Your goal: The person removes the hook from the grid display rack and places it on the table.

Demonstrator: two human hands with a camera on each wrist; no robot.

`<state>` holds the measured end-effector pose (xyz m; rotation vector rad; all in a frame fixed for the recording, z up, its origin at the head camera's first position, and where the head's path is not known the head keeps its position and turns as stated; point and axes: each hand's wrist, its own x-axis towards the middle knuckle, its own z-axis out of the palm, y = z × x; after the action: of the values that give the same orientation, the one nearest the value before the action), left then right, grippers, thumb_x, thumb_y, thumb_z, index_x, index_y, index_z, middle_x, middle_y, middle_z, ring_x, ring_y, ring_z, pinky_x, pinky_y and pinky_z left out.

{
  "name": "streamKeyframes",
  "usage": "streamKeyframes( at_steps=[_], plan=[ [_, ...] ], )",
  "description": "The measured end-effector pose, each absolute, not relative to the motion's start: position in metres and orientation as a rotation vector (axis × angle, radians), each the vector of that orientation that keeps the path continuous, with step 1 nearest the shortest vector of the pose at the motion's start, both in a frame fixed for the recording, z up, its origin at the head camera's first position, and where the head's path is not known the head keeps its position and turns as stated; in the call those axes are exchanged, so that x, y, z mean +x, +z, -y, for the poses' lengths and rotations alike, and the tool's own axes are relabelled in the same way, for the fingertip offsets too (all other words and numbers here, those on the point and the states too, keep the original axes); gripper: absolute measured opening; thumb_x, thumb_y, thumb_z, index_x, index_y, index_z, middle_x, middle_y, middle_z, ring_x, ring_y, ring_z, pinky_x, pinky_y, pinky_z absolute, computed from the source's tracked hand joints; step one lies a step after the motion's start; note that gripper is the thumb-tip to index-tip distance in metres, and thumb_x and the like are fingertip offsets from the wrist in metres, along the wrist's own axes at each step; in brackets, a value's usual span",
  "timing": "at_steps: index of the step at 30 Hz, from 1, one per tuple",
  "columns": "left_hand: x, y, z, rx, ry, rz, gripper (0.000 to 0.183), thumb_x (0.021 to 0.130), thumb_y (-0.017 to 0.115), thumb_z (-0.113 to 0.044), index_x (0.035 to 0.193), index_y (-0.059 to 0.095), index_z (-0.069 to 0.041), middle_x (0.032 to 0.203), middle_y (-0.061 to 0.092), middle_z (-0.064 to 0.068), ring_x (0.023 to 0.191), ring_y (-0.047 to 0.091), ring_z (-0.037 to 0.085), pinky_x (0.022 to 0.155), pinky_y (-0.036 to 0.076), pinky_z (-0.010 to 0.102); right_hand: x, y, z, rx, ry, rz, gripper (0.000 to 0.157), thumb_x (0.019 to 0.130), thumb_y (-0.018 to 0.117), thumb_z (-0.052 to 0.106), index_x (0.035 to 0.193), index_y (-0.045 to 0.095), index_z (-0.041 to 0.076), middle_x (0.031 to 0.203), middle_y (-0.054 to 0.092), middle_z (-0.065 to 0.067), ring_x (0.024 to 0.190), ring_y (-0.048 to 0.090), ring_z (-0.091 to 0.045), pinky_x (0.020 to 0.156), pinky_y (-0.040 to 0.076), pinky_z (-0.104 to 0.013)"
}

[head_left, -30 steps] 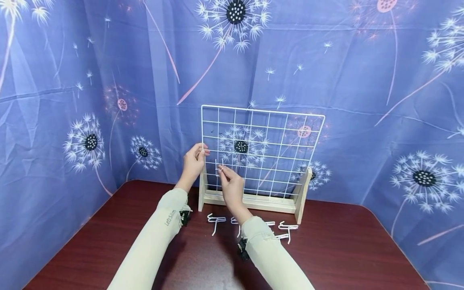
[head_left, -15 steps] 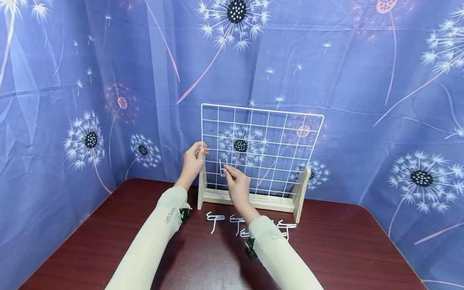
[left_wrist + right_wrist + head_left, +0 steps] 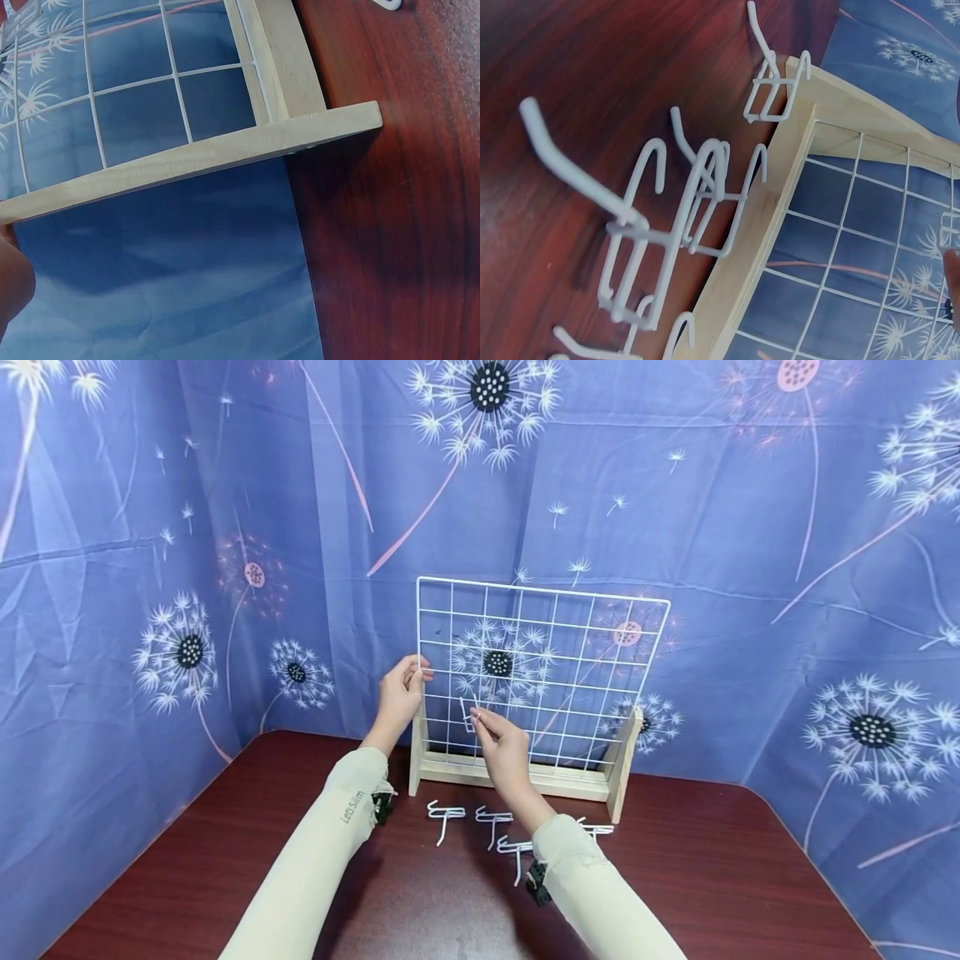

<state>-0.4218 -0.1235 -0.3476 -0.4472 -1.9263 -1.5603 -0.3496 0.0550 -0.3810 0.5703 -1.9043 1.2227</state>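
A white wire grid panel (image 3: 543, 587) stands upright in a wooden base (image 3: 555, 783) on the table. My left hand (image 3: 397, 697) holds the panel's left edge, thumb in front and fingertips wrapped around the wire. Only a bit of that hand (image 3: 13, 281) shows in the left wrist view, beside the wooden upright (image 3: 187, 161). With thumb and index finger, my right hand (image 3: 508, 764) pinches a white wire hook (image 3: 464, 714) in front of the grid's lower left part. In the right wrist view the held hook (image 3: 946, 231) overlaps the grid at the far right edge.
Several more white wire hooks lie on the dark red table (image 3: 420, 893) before the base, among them a left one (image 3: 447, 813), a nearer one (image 3: 516, 847) and a right one (image 3: 597, 829), partly behind the sleeve. Blue dandelion-print cloth (image 3: 360, 610) hangs behind.
My right hand has moved right and a little down with the hook, and the hook has tilted. My left hand has stayed at the panel's edge.
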Motion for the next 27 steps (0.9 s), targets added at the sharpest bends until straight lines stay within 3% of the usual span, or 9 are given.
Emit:
streamKeyframes(
  at_steps=[9,19,27],
  plan=[
    [-0.422,-0.348,0.124,-0.432,-1.529,1.938,0.015,0.095,0.050,0.005,0.102,0.063,0.001,0.094,0.071,0.016,0.089,0.069,0.027,0.077,0.050,0.020,-0.343,-0.379,-0.064,0.613,1.127,1.939,0.017,0.086,0.069,0.002,0.102,0.074,0.000,0.103,0.070,-0.018,0.097,0.069,-0.030,0.083,0.054,-0.029],
    [-0.420,-0.349,0.124,-0.419,-1.552,1.950,0.015,0.095,0.050,0.005,0.102,0.063,0.002,0.095,0.071,0.016,0.090,0.069,0.026,0.080,0.051,0.026,-0.333,-0.383,-0.077,0.682,1.054,1.939,0.016,0.085,0.070,0.001,0.100,0.074,-0.001,0.102,0.071,-0.018,0.090,0.071,-0.029,0.080,0.055,-0.034],
    [-0.419,-0.347,0.123,-0.415,-1.520,1.956,0.016,0.095,0.050,0.005,0.103,0.063,0.001,0.094,0.071,0.015,0.089,0.069,0.026,0.080,0.052,0.028,-0.327,-0.385,-0.086,0.725,1.013,1.954,0.016,0.084,0.070,-0.001,0.099,0.075,0.000,0.101,0.072,-0.016,0.096,0.069,-0.029,0.086,0.053,-0.037]
  ],
)
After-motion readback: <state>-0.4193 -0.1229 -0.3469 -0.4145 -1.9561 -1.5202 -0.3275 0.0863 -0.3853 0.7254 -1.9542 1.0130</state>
